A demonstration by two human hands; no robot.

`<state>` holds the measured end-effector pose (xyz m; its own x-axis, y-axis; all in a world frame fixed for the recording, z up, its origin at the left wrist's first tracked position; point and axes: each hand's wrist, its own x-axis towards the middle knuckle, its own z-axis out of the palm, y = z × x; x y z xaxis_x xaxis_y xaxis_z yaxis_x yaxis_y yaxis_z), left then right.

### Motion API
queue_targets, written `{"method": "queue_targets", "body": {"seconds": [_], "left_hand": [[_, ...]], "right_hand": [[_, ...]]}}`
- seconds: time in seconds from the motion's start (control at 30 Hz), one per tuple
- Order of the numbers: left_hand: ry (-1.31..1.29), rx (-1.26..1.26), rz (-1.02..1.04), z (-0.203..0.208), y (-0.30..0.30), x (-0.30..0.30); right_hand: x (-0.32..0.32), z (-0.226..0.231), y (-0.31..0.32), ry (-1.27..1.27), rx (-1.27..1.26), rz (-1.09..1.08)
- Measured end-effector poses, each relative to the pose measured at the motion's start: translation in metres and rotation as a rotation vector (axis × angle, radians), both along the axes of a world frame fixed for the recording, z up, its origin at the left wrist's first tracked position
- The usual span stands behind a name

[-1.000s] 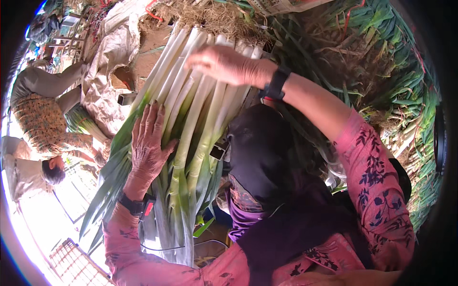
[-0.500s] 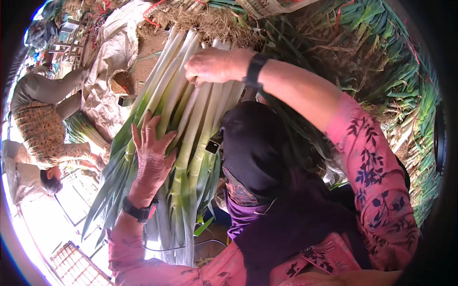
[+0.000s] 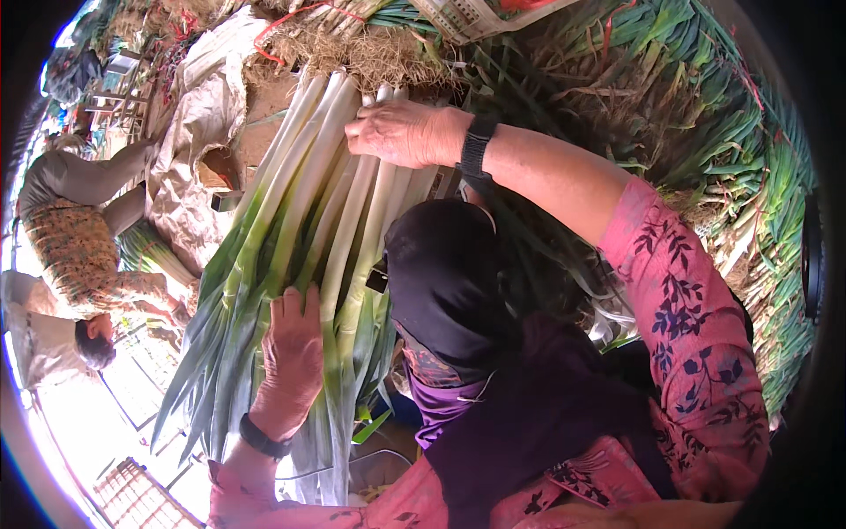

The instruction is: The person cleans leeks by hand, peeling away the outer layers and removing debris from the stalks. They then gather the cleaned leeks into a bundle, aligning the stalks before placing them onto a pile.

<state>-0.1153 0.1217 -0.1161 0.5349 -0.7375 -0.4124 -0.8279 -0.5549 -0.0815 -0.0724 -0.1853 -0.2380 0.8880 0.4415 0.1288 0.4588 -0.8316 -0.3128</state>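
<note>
A pile of leeks (image 3: 304, 189) lies in front of me, white shanks and roots toward the far end, green leaves toward me. My right hand (image 3: 401, 132) is across the white shanks near the root end, its fingers curled down around a leek; the fingertips are partly hidden. Lower down, on the green part, my left hand (image 3: 295, 357) rests palm down with its fingers stretched out. A dark head covering (image 3: 454, 291) hides the pile's right side.
Many more leeks (image 3: 731, 167) are heaped at the right, and a mass of roots (image 3: 388, 53) lies beyond the pile. A pale sack (image 3: 198, 150) is at the left. Farther left a person (image 3: 70, 247) bends over another leek bundle (image 3: 154, 251). A woven basket (image 3: 141, 498) stands at lower left.
My left hand has slid toward me along the leaves, and its fingers have come closer together. My right hand has shifted slightly; its wrist has turned a little. The pile looks slightly shifted left.
</note>
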Motion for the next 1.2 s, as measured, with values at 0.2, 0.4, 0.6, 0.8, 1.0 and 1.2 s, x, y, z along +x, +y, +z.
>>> {"method": "queue_targets", "body": {"seconds": [0.2,0.4,0.6,0.8,1.0,1.2], "left_hand": [[0.063,-0.055,0.071,0.008,0.001,0.006],[0.341,-0.147,0.236,0.017,0.005,0.02],[0.269,-0.309,0.133,-0.011,0.019,0.023],[0.082,-0.301,0.15,-0.018,0.003,0.005],[0.105,-0.308,0.25,-0.006,-0.012,-0.01],[0.408,-0.185,0.548,0.008,-0.022,-0.001]], "right_hand": [[-0.002,0.001,0.001,0.067,0.058,-0.102],[-0.002,0.004,-0.001,0.132,0.093,-0.117],[-0.005,-0.011,-0.009,0.033,0.081,-0.115],[-0.003,-0.008,0.01,0.095,0.07,-0.211],[-0.001,-0.026,-0.016,0.064,0.202,-0.12],[0.001,-0.016,-0.019,0.194,0.363,-0.08]]}}
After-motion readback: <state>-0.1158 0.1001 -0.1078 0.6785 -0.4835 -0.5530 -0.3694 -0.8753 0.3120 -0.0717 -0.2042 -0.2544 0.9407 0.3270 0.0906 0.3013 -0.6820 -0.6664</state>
